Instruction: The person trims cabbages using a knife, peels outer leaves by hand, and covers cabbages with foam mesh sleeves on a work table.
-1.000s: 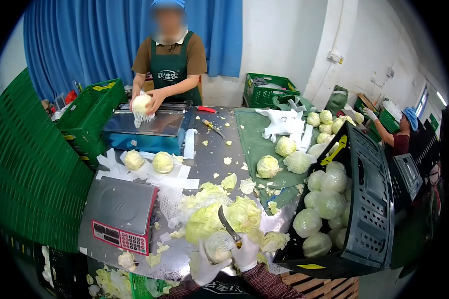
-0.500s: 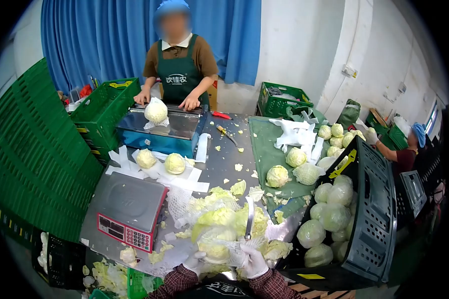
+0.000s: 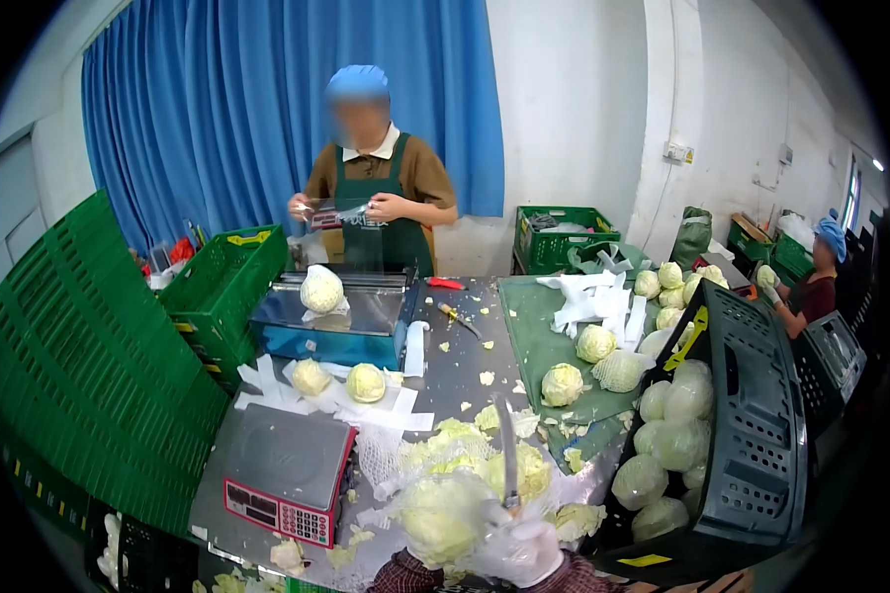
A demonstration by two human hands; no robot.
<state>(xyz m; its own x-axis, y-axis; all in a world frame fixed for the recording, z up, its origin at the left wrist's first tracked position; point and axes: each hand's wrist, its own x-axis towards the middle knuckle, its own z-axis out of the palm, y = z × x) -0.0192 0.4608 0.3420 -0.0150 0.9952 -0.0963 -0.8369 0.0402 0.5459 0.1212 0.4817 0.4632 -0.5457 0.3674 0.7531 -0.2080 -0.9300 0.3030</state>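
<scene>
A gloved right hand, my right hand (image 3: 524, 551), is closed around a curved knife (image 3: 509, 455) whose blade points upward. Just left of it is a pale green cabbage (image 3: 435, 522), blurred by motion, with thin netting beside it. My left hand is hidden behind this cabbage; only its checked sleeve shows at the bottom edge. Loose leaves (image 3: 460, 445) lie beyond the cabbage, and white mesh netting (image 3: 381, 457) spreads to their left.
A scale (image 3: 287, 474) stands at left, with two cabbages behind it. Across the table a person holds a clear bag (image 3: 351, 232) above a blue machine (image 3: 336, 336) bearing a cabbage. Right, a black crate (image 3: 752, 445) holds wrapped cabbages. Another person (image 3: 816, 287) stands far right.
The view has tilted upward. The person opposite has let go of the cabbage on the machine and now holds up a clear bag. My left hand has gone out of sight behind the cabbage.
</scene>
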